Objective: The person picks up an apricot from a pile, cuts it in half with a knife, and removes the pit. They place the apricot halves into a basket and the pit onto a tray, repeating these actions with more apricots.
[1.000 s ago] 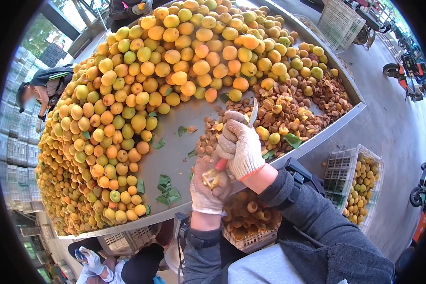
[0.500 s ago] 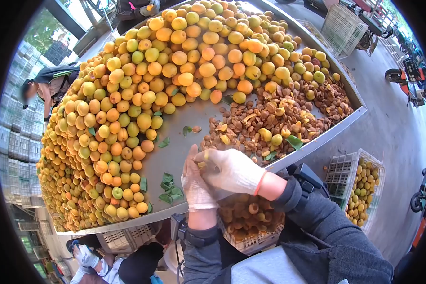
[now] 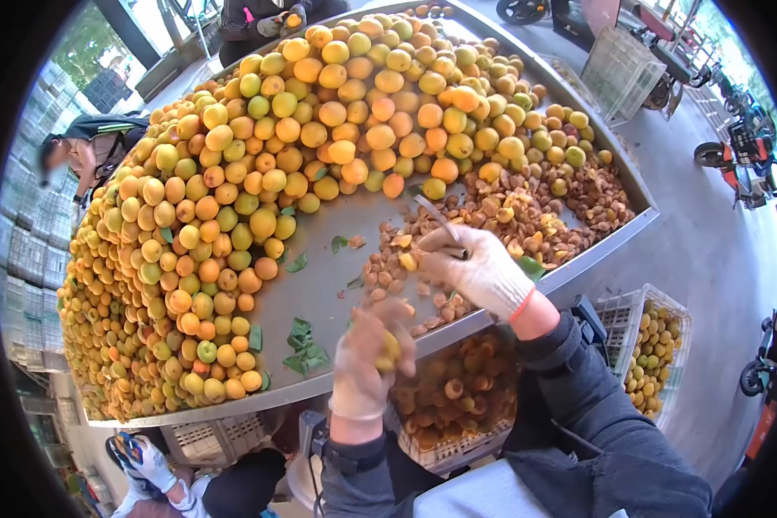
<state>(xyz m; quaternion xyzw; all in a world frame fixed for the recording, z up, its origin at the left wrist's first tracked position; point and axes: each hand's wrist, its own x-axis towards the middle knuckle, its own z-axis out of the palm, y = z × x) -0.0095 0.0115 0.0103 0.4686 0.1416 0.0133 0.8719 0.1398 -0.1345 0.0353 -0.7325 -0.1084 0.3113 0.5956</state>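
Note:
My right hand (image 3: 483,269), in a white knit glove, is closed around a small metal knife (image 3: 437,216). Its blade points up and left over a heap of brown apricot pits (image 3: 535,237) and scraps. Lower and to the left, my gloved left hand (image 3: 361,363) is smeared by motion, its fingers around a yellow apricot (image 3: 388,352). That hand is over the near edge of a metal table (image 3: 319,281). Just below and to its right stands a crate of opened apricots (image 3: 453,388), partly hidden by my arms.
A large mound of whole apricots (image 3: 224,207) covers the table's left and far sides. Green leaves (image 3: 305,347) lie near the front edge. A white crate of apricots (image 3: 656,345) stands at right. Other people work at left, lower left and top; motorbikes (image 3: 742,160) stand at right.
My hands have come apart. The right has moved up and right with the knife now showing; the left has dropped slightly, and the apricot in it is now visible.

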